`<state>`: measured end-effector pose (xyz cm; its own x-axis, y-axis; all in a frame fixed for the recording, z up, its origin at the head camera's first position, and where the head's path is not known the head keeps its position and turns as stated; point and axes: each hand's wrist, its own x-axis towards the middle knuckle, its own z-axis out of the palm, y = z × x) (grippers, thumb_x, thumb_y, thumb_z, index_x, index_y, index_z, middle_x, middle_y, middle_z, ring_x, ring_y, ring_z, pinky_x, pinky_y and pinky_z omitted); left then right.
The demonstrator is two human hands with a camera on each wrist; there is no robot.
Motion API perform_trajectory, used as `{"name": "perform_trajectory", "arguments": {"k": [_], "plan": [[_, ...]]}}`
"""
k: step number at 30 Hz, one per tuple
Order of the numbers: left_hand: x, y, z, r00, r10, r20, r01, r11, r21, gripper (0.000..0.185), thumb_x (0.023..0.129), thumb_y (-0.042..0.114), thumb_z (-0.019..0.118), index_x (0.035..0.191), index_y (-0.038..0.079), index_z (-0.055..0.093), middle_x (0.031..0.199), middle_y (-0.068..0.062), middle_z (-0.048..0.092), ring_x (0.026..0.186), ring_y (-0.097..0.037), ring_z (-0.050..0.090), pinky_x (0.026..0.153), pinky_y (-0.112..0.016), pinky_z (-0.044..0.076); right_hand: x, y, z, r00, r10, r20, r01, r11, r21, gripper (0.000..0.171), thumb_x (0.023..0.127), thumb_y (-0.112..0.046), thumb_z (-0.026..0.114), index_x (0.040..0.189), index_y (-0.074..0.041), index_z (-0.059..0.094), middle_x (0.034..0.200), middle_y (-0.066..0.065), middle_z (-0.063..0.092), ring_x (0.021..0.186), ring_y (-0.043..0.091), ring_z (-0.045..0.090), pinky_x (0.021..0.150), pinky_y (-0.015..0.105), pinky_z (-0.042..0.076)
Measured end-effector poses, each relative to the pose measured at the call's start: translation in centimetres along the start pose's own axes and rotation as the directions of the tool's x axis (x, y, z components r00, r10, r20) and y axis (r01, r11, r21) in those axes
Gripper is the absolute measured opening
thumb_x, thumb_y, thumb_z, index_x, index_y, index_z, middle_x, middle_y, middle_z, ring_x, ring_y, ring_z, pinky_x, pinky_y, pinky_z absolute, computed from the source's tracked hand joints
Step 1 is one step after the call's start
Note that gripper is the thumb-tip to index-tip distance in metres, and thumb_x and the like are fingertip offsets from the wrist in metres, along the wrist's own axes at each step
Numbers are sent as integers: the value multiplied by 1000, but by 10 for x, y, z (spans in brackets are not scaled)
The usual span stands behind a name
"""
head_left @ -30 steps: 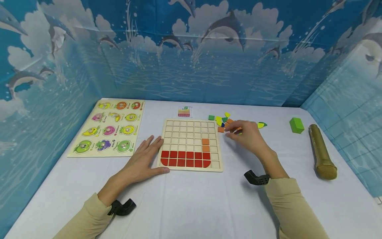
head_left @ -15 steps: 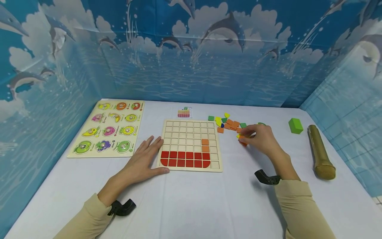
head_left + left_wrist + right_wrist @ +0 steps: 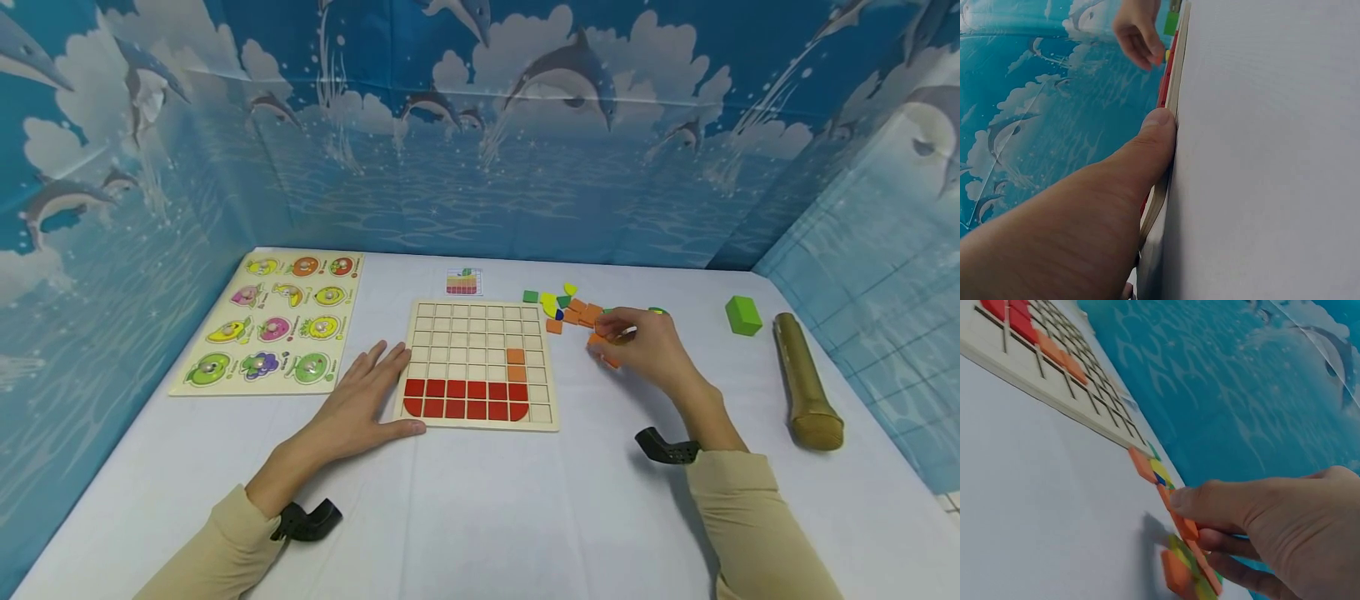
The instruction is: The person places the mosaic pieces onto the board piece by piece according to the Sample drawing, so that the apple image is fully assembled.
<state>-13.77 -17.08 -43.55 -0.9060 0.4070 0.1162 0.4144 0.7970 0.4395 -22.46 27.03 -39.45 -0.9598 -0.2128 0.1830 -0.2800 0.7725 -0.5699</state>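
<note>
White counter (image 3: pixel 480 517) fills the lower view, cloth-like surface with faint creases. Blue backdrop (image 3: pixel 480 167) printed with dolphins, clouds and water splashes wraps three sides: back wall at 12 o'clock, left panel (image 3: pixel 97 208) at 9 o'clock, right panel (image 3: pixel 885 233) at 3 o'clock. Fold lines show in the fabric. Even, soft lighting, weak shadows. A bit of tiled floor (image 3: pixel 951 502) at 4 o'clock.

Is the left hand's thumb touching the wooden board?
Touching. The left wrist view shows the thumb of the left hand pressed against the board's edge.
</note>
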Motion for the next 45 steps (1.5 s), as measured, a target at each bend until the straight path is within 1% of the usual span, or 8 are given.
{"name": "perform_trajectory", "arguments": {"k": [3,6,13,20,25,32,39,45], "plan": [[0,-1,1,1000,2,-5,-2,1000,-1,111,85,66,77,167,9,28,175,-10,27,164,-36,13,133,-57,13,2,-9,10,1000,-27,16,26,999,30,34,88,-13,86,120,-3,76,103,11,78,97,25,72,88,47,64],[0,-1,1,1000,5,-8,-5,1000,-1,111,86,66,77,167,9,29,175,-10,27,164,-36,13,133,-57,13,3,-22,20,995,-99,32,97,994,58,35,88,-11,86,121,-4,76,101,9,78,96,24,73,87,46,64],[1,-1,1,1000,9,-10,-9,1000,9,111,86,66,77,167,8,29,174,-11,28,164,-36,14,133,-57,12,0,-53,42,974,-223,42,215,966,147,35,86,-8,87,118,-2,76,104,8,78,95,24,72,87,46,64],[-1,-1,-1,1000,-2,-1,2,1000,0,110,86,65,77,167,8,29,175,-11,27,164,-37,13,133,-56,11,-5,-80,63,952,-303,45,295,946,136,27,88,-12,87,112,-5,79,106,5,78,96,21,72,85,42,64],[-1,-1,-1,1000,-3,2,3,1000,4,110,86,65,77,167,8,29,175,-12,27,164,-37,13,133,-56,12,-9,-88,77,943,-325,66,314,939,139,21,89,-15,86,109,-9,80,105,2,78,94,17,72,84,37,63],[1,0,-1,1000,8,-1,-8,1000,3,110,86,66,76,167,8,29,175,-11,27,164,-37,13,133,-56,11,-13,-93,88,933,-359,21,356,930,91,17,90,-16,86,106,-13,82,103,-2,78,98,16,68,88,38,59],[2,-1,0,1000,18,-10,-18,1000,8,110,86,65,77,166,7,30,174,-12,28,164,-38,14,133,-56,12,-13,-94,90,939,-343,33,340,937,83,11,91,-16,85,102,-15,84,99,-5,79,98,14,68,87,36,58],[0,-2,1,1000,25,-17,-25,1000,15,110,86,65,77,166,7,30,174,-12,28,163,-39,15,132,-58,12,-12,-88,83,937,-348,15,344,933,107,12,91,-16,84,103,-14,83,101,-4,78,97,14,69,85,38,60]]}}
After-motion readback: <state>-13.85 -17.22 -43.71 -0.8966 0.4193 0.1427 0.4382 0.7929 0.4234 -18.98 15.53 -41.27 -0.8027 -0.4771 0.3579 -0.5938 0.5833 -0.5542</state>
